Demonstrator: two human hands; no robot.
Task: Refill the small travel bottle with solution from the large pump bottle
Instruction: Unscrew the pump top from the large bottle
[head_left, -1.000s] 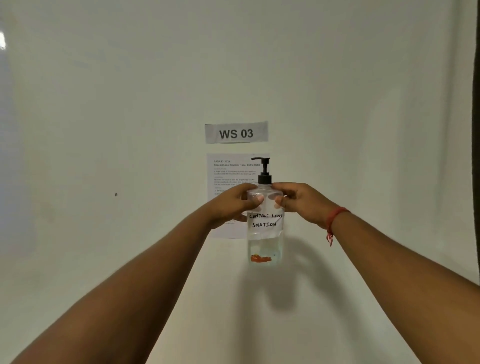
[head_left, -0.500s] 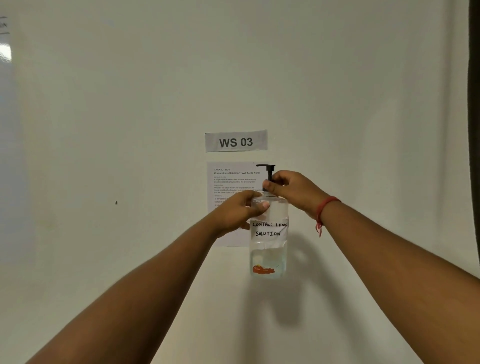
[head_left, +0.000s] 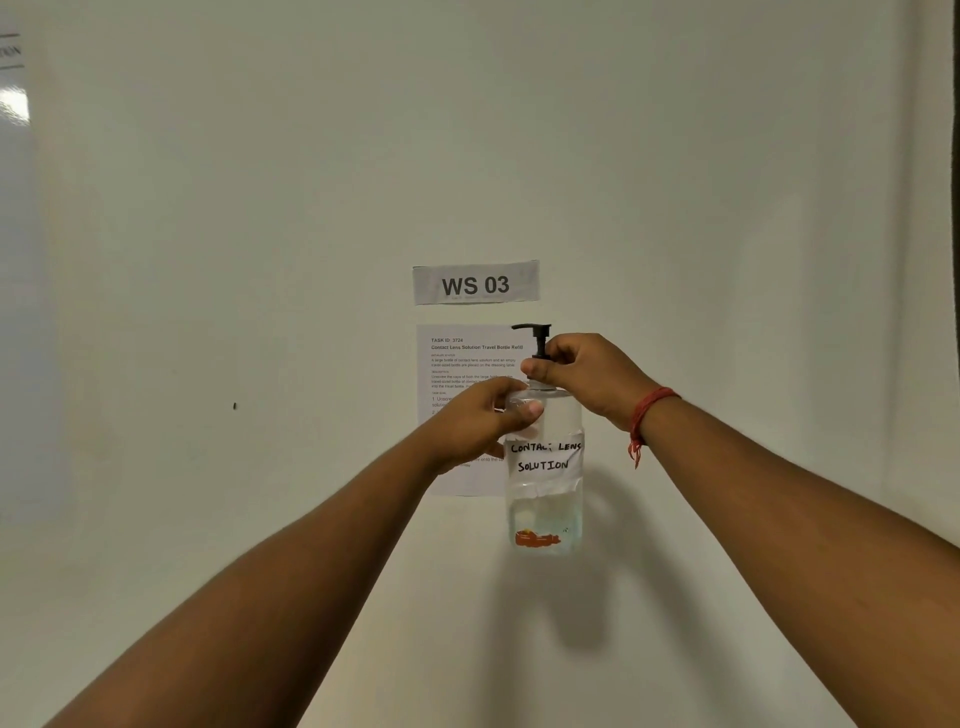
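Up in the air, the left hand (head_left: 480, 415) grips the big clear pump bottle (head_left: 544, 483) by its shoulder. Just above it, the right hand (head_left: 587, 376) pinches the black pump (head_left: 537, 338) at its neck. Behind both hands, a paper sheet (head_left: 452, 374) sticks to the wall.

Soft, even indoor light, faintly greenish cast

The pump bottle (head_left: 543, 467) throws a blurred grey shadow (head_left: 582, 587) down and to the right on the wall (head_left: 260, 234) (light from the upper left); a glare patch (head_left: 14, 106) glints at the left edge, corners darken, forearms look stretched.
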